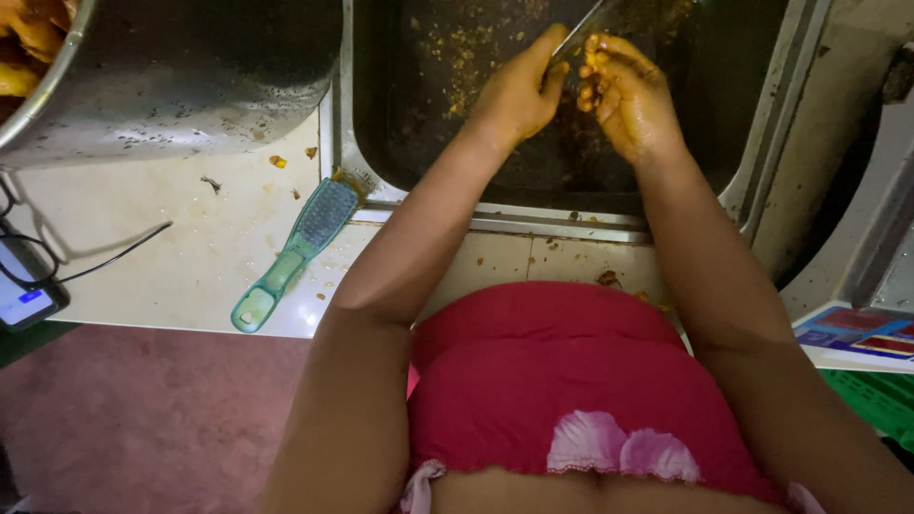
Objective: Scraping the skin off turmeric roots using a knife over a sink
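Over a dark metal sink [376,181] speckled with orange food bits, both my hands work close together. My left hand [519,90] is closed around the handle of a thin metal utensil [579,33], likely a knife or spoon, whose shaft points up and right. My right hand [624,95], coated in orange pulp, has its fingers curled near the utensil's shaft; a small orange bit sits at its fingertips. Whether it grips anything is hard to tell.
A large steel pot [171,86] holding orange pieces stands at the top left on a pale counter [162,266]. A teal-handled brush [295,252] lies by the sink's corner. A small screen device with cable [24,295] sits at the left edge. A colourful card [862,333] lies right.
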